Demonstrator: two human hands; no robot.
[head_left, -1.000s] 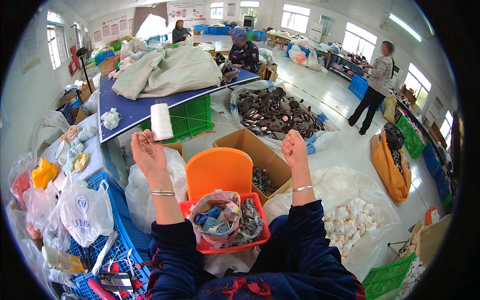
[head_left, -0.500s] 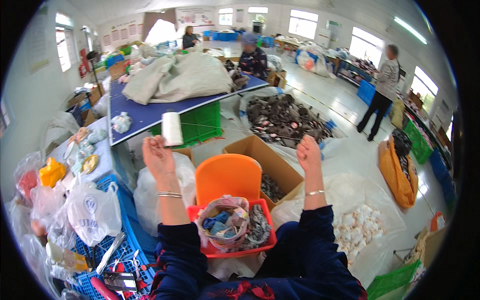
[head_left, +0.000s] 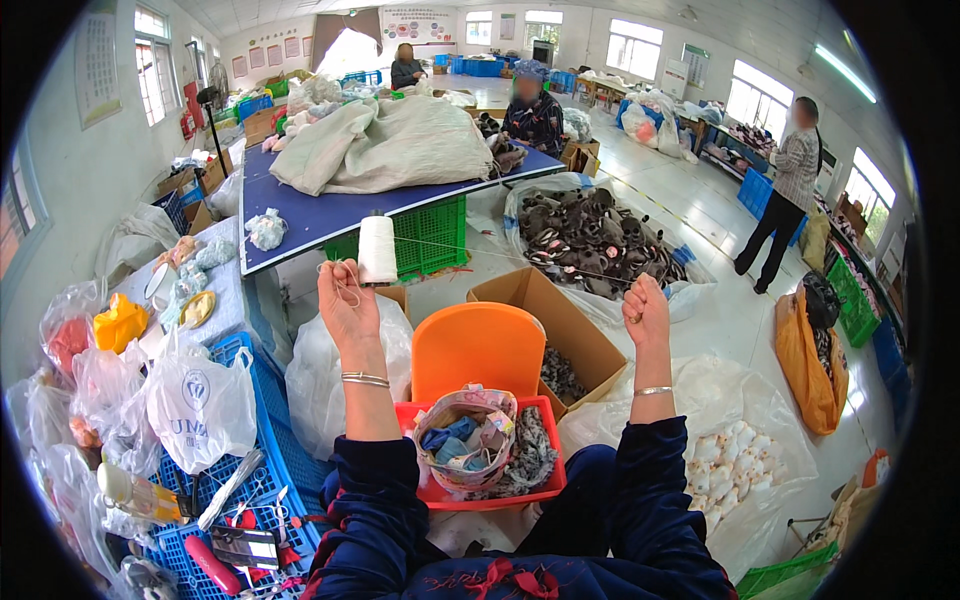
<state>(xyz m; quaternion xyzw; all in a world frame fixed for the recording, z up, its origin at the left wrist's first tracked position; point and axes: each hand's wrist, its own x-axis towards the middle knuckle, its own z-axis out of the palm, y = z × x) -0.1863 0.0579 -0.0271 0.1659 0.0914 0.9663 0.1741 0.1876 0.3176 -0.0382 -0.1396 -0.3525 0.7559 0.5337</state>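
Observation:
My left hand point(head_left: 347, 305) is raised at centre left, its fingers closed on a spool of white thread point(head_left: 377, 250) and loops of loose thread. Upright, the spool stands just right of the fingertips. From it a thin white thread point(head_left: 500, 250) stretches across to my right hand point(head_left: 646, 308), which is closed in a fist around the strand. Below and between my forearms, a round fabric-lined basket point(head_left: 466, 440) of small cloth pieces rests in a red tray point(head_left: 545, 465) on an orange chair point(head_left: 465, 350).
Left stands a blue crate point(head_left: 265, 430) with plastic bags, scissors and a phone. An open cardboard box point(head_left: 590, 345) and bags of grey and white plush pieces point(head_left: 735, 470) lie ahead and right. A blue table point(head_left: 310, 230) bears a large sack. Other people are farther off.
The view has shifted, so the scene sits farther right and a little lower. Loops of thread now show at my left fingers. The thread still runs taut between both hands.

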